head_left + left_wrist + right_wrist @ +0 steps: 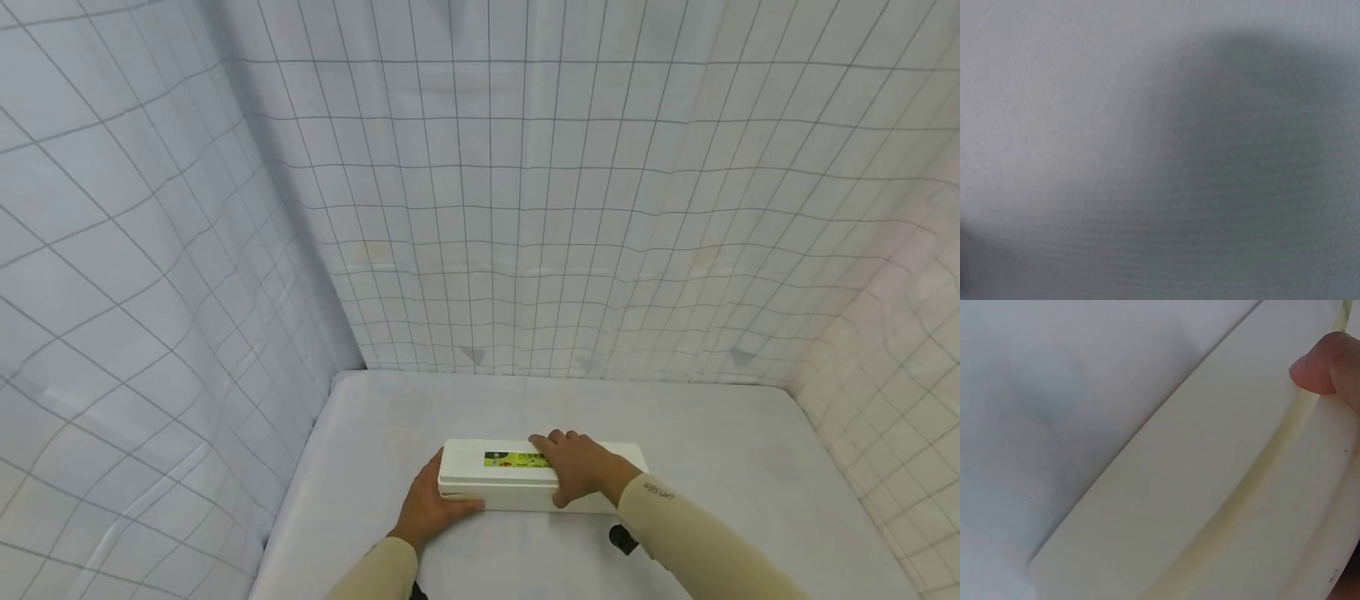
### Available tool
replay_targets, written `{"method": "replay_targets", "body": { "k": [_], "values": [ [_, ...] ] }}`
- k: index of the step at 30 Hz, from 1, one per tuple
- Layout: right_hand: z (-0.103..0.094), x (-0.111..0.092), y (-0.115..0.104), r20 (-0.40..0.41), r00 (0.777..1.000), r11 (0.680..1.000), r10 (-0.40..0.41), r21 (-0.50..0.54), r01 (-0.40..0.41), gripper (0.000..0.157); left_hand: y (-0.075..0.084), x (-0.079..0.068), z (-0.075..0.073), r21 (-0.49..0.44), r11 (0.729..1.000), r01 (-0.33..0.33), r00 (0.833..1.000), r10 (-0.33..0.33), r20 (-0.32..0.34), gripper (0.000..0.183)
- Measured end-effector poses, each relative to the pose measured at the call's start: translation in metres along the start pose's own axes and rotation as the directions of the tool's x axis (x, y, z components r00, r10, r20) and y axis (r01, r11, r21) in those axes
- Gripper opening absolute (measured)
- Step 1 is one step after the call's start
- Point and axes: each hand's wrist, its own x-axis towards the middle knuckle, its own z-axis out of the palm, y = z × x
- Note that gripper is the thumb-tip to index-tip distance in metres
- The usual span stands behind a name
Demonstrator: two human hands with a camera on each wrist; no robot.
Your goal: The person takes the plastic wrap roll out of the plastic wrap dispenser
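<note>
A long white plastic box with a lid lies crosswise on the white-covered table, a green and yellow label on top. Around its left end my left hand holds it, thumb along the front side and fingers at the left edge. My right hand grips the lid from above, right of the middle, fingers across the top and thumb down at the front. In the right wrist view the thumb presses at the seam between lid and body. The left wrist view is only blurred grey cloth.
White sheets with a dark grid wall in the back and both sides. The white tabletop extends around the box. A small black object shows beside the right forearm, near the box's front.
</note>
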Motion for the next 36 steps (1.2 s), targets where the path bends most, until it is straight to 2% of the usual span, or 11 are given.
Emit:
{"method": "replay_targets", "body": {
  "k": [8, 14, 22, 27, 31, 36],
  "values": [
    [0.001, 0.000, 0.006, -0.044, 0.998, 0.999, -0.038, 0.033, 0.039, 0.097, -0.007, 0.002, 0.003, 0.029, 0.999, -0.032, 0.999, 0.032, -0.011, 0.121],
    [0.001, -0.001, 0.009, -0.087, 0.994, 0.998, -0.059, 0.025, 0.061, 0.096, -0.007, 0.002, 0.003, 0.054, 0.997, -0.047, 0.999, 0.048, -0.023, 0.123],
    [0.000, -0.003, 0.011, -0.166, 0.981, 0.995, -0.100, 0.008, 0.102, 0.101, -0.001, 0.002, 0.001, -0.016, 1.000, -0.020, 1.000, 0.020, -0.004, 0.111],
    [0.000, -0.003, 0.013, -0.216, 0.970, 0.994, -0.113, -0.009, 0.113, 0.102, 0.000, 0.000, 0.002, 0.023, 1.000, 0.005, 1.000, -0.005, -0.010, 0.104],
    [0.001, -0.002, 0.015, -0.253, 0.961, 0.994, -0.107, -0.029, 0.103, 0.098, 0.000, 0.000, 0.003, 0.071, 0.997, 0.017, 1.000, -0.017, -0.013, 0.106],
    [0.003, -0.003, 0.019, -0.293, 0.952, 0.996, -0.087, -0.042, 0.078, 0.097, 0.000, 0.001, 0.002, 0.068, 0.998, 0.007, 1.000, -0.005, -0.022, 0.110]
  ]
}}
